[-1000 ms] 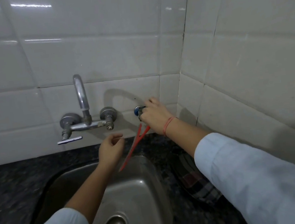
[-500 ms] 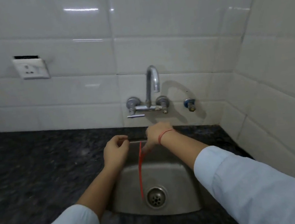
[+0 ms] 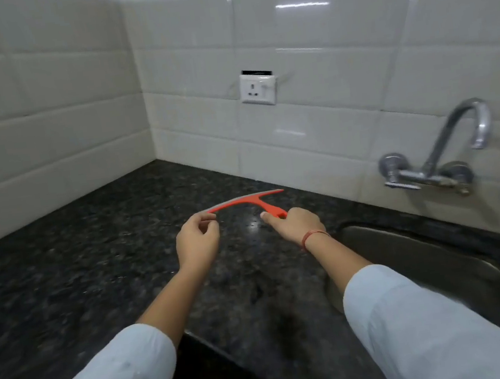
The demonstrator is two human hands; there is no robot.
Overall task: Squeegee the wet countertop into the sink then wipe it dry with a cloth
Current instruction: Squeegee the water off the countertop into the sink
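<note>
Gripping the red squeegee (image 3: 245,202) handle, right hand (image 3: 297,226) holds it above the tabletop (image 3: 93,255); left hand (image 3: 197,243) pinches the blade's left tip, blade crosswise, sink (image 3: 423,250) rightward.

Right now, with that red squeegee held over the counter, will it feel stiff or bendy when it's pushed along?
The red squeegee looks thin and probably light: the right hand holds its handle alone. Its blade arcs slightly where the left hand pinches one tip, so it likely flexes. On the dark countertop it should slide rather than roll.
</note>
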